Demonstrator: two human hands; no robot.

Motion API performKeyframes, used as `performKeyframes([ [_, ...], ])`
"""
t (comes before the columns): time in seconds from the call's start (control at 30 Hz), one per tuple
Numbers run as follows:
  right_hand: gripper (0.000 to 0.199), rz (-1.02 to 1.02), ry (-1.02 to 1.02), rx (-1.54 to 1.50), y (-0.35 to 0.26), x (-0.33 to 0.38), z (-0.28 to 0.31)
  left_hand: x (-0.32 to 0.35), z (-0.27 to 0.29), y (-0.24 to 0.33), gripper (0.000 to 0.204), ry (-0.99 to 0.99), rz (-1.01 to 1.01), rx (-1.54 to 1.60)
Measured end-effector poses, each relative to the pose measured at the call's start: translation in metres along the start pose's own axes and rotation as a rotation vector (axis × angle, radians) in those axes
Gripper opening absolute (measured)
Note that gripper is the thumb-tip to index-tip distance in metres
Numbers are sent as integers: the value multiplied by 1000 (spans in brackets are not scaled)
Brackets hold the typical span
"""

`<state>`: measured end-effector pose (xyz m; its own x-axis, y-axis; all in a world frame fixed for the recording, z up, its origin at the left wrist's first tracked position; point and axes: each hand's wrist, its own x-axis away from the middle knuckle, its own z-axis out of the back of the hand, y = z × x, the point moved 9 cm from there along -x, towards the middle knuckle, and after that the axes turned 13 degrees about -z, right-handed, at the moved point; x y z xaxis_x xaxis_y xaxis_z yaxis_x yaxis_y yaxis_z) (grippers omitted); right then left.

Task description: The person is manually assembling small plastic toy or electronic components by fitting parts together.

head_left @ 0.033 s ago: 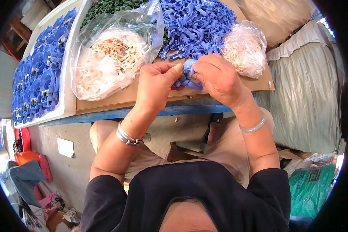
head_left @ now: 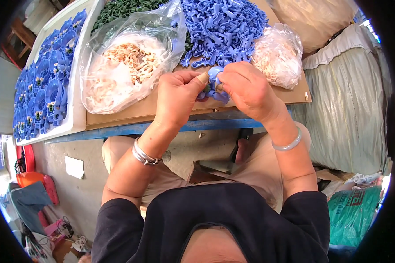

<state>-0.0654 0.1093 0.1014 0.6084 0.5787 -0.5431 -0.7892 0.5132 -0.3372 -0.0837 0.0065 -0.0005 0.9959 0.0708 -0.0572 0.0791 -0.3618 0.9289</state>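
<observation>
My left hand and my right hand meet over the front edge of a brown board. Together they pinch a small blue plastic part, with a beige piece at my left fingertips. Just beyond lies a heap of loose blue plastic parts. An open clear bag of beige pieces sits left of my hands. To their right sits a smaller clear bag of whitish pieces. Both wrists wear bangles.
A white tray at the left holds rows of assembled blue parts. Green parts pile at the back. The board rests on a blue table edge. Large pale sacks stand right, with a green bag below them.
</observation>
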Motion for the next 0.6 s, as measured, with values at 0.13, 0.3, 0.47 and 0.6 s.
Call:
performKeyframes([
  [0.13,25,17,-27,65,-2,0,-6,0,0,13,16,-11,-155,-205],
  [0.3,23,-30,13,-64,4,0,-3,5,-4,23,16,-4,-269,-355],
  [0.47,21,-139,87,-270,15,1,-4,9,-2,41,17,19,-477,-571],
  [0.6,22,-31,41,-80,6,1,-7,8,-2,42,18,2,-528,-628],
])
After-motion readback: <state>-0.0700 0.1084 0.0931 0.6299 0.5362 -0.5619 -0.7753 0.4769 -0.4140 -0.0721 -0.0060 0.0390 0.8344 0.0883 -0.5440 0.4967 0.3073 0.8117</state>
